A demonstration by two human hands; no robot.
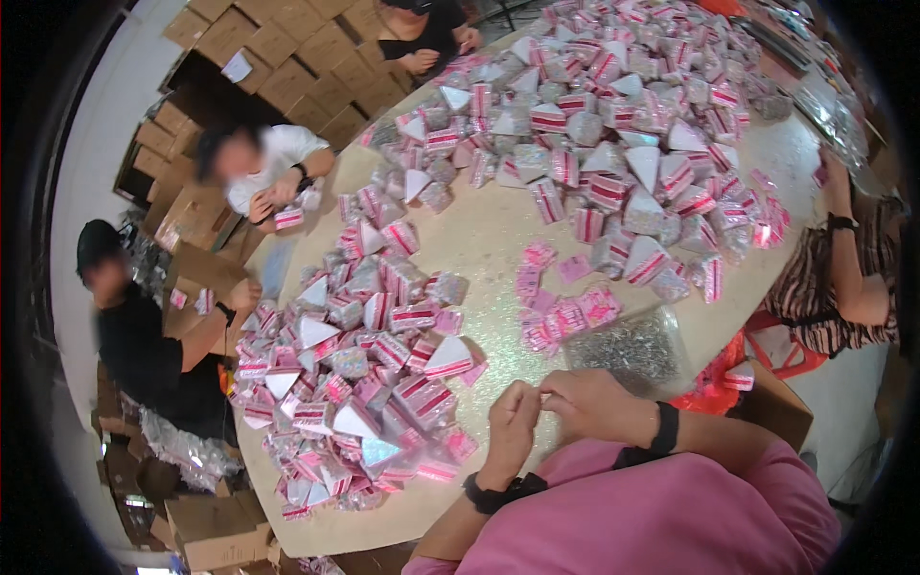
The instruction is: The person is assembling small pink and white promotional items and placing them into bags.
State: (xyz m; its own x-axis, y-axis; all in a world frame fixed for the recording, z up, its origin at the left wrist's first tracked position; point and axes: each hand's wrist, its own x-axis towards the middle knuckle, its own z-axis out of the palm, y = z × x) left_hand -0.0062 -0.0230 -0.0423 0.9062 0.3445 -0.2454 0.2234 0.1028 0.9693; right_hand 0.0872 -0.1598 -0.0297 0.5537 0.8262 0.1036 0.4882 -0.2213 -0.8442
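Note:
My left hand (510, 422) and my right hand (585, 401) meet fingertip to fingertip at the near edge of a round beige table (479, 251). Both pinch something small between them; I cannot tell what it is. Each wrist wears a black band, and pink sleeves cover my arms. Just beyond my right hand lies a clear bag of small silvery pieces (628, 350). To the left of my left hand spreads a heap of pink, white and silver triangular packets (359, 383). A few flat pink wrappers (561, 311) lie past the bag.
A larger heap of the same packets (613, 125) covers the far half of the table. Three people sit at the left and far rim, another at the right in a striped top (843, 278). Stacked cardboard boxes (287, 48) stand behind; more boxes (206, 532) lie on the floor.

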